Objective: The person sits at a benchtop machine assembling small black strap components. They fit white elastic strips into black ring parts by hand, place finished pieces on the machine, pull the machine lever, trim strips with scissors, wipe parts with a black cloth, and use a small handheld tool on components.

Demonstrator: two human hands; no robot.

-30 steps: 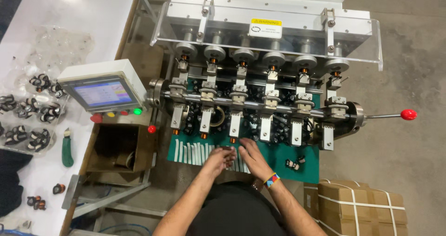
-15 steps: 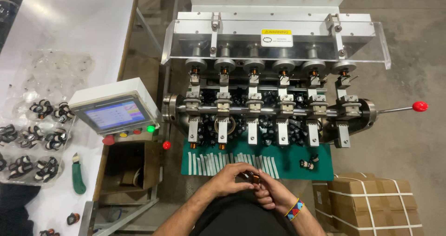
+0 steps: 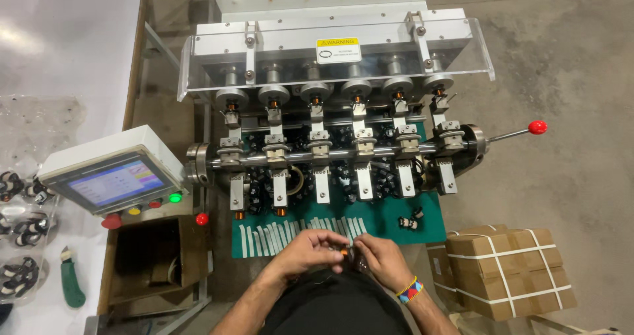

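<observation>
Below the winding machine [image 3: 337,110], left hand [image 3: 309,250] and right hand [image 3: 382,259] meet, both pinching one small coil part [image 3: 345,250] between their fingertips.

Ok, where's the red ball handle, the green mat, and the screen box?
Red ball handle [image 3: 537,127], head view, on the round knob.
Green mat [image 3: 389,217], head view, on a bare patch.
Screen box [image 3: 116,182], head view, on the lit display.

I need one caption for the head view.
Both hands, left and right, pinch a small part before a winding machine.
</observation>
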